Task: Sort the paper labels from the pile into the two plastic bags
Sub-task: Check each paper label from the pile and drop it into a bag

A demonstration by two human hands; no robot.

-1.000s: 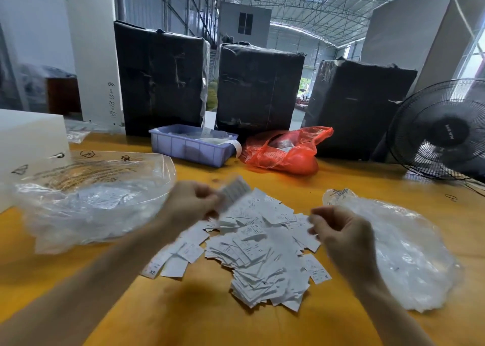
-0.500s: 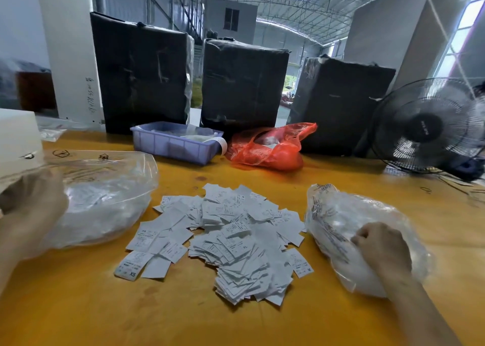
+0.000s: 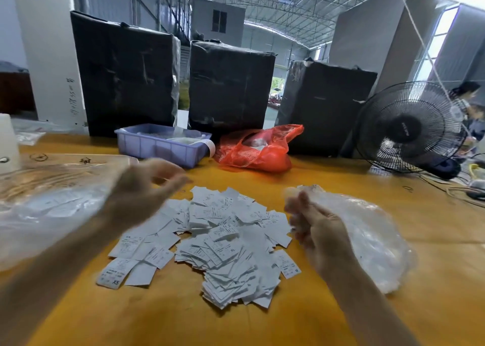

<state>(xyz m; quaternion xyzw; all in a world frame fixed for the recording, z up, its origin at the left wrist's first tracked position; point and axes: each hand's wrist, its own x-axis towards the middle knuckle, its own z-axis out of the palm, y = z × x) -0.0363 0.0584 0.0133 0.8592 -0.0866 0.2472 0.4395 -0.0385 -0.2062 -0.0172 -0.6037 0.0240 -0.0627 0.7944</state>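
A pile of white paper labels [image 3: 223, 243] lies spread on the yellow table [image 3: 236, 327] between two clear plastic bags. The left bag [image 3: 44, 209] is large and holds labels; the right bag [image 3: 375, 235] is crumpled and also holds some. My left hand [image 3: 141, 191], blurred, hovers above the pile's upper left edge with fingers apart and nothing in it. My right hand [image 3: 317, 230] is at the pile's right edge, in front of the right bag's mouth, fingers curled; whether it holds a label cannot be made out.
A lilac plastic tray [image 3: 160, 146] and a red plastic bag [image 3: 257, 149] stand behind the pile. Three black wrapped bales [image 3: 228, 83] line the table's far edge. A black fan [image 3: 409, 128] and cables occupy the far right. A white box [image 3: 8, 141] stands far left.
My left hand has come back from the left bag to above the pile. My right hand has left the right bag and moved up toward the pile's right edge.
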